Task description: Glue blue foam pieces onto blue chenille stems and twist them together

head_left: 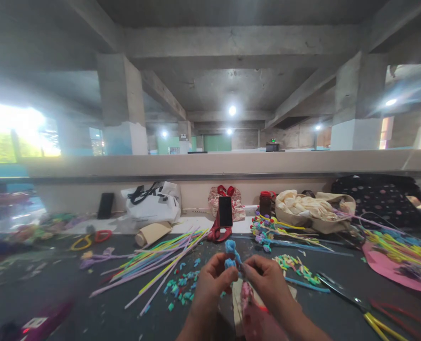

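Observation:
A small fuzzy blue piece, bent into rounded lumps, is held up over the middle of the dark table. My left hand pinches its lower lump between thumb and fingers. My right hand has its fingertips closed at the piece's right side, on a blue stem that runs down from the top lump. Short blue and green fuzzy bits lie left of my left hand. Long pastel fuzzy stems are spread farther left. More short pale and green bits lie beyond my right hand.
Scissors with yellow handles lie at right, near a pink sheet. A phone stands upright at the back centre. A white bag stands back left, a beige cloth bag back right. Bundled flower-tipped stems lie before it.

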`<state>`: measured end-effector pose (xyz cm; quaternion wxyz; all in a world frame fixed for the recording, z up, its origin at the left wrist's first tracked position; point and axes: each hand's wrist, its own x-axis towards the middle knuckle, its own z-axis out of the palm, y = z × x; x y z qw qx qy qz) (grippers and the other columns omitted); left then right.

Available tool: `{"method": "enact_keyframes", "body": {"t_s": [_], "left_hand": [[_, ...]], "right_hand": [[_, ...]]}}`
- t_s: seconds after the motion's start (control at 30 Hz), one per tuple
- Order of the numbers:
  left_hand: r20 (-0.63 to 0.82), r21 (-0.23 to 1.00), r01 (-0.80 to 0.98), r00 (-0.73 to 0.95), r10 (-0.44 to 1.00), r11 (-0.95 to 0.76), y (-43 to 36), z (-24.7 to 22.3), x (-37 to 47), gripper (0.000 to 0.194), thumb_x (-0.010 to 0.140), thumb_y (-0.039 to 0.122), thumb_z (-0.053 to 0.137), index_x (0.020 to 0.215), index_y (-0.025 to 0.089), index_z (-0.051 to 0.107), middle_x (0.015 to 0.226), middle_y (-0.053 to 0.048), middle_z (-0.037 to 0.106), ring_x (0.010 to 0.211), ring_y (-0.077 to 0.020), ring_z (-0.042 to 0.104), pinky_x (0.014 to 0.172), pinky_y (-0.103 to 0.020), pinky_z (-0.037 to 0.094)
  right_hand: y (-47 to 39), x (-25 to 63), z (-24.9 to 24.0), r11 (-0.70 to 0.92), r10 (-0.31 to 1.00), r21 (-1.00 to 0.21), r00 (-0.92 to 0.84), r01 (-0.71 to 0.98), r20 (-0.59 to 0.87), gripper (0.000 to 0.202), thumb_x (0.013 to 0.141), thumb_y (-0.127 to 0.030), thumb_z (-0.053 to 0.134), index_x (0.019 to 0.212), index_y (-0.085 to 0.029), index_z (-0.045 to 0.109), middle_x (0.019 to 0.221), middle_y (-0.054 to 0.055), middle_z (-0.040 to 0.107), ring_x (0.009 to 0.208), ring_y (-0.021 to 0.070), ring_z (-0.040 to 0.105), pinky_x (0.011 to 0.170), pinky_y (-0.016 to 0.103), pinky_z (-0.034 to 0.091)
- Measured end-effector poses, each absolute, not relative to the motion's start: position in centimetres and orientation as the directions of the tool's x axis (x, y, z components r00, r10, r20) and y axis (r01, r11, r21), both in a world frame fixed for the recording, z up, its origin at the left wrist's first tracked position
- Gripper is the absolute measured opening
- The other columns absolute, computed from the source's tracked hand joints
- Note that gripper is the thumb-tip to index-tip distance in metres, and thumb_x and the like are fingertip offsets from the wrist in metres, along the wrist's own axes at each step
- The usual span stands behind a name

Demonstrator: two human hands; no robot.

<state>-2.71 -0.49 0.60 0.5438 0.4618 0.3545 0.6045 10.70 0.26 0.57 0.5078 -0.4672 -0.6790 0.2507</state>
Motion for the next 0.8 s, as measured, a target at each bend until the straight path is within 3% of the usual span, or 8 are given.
{"method": "enact_keyframes", "body": {"t_s": [0.27,0.63,0.8], "left_hand": [[0.174,0.947,-0.28,0.04,0.984,-0.157,-0.44,0.55,-2.79,0.032,0.05,0.033,0.069,0.075,0.014,0.06,0.042,0.004,0.051,0.039,-0.0064,0.04,0.039,-0.017,0.031],[0.147,0.939,-0.326,0.102,0.984,-0.107,-0.32,0.22,-2.8,0.029,0.052,0.034,0.07,0.072,0.015,0.059,0.045,0.003,0.054,0.035,-0.006,0.041,0.037,-0.019,0.033],[0.161,0.895,-0.438,0.136,0.978,-0.086,-0.93,0.94,-2.64,0.052,0.045,0.031,0.073,0.093,0.018,0.057,0.066,0.0,0.059,0.049,-0.01,0.051,0.037,-0.018,0.034]], "right_hand": [[0.31,10.56,0.63,0.418,0.901,-0.837,-0.043,0.352,0.432,0.025,0.067,-0.032,0.056,0.052,-0.013,0.061,0.046,-0.002,0.052,0.048,0.0106,0.044,0.047,0.02,0.031],[0.27,10.55,0.73,0.39,0.919,-0.884,-0.045,0.256,0.392,0.024,0.065,-0.032,0.057,0.05,-0.013,0.058,0.043,-0.004,0.045,0.046,0.009,0.038,0.045,0.021,0.027],[0.39,10.76,1.08,0.339,0.941,-0.938,-0.044,0.071,0.337,0.029,0.062,-0.039,0.061,0.051,-0.013,0.056,0.046,-0.004,0.045,0.046,0.0082,0.036,0.046,0.02,0.028]]}}
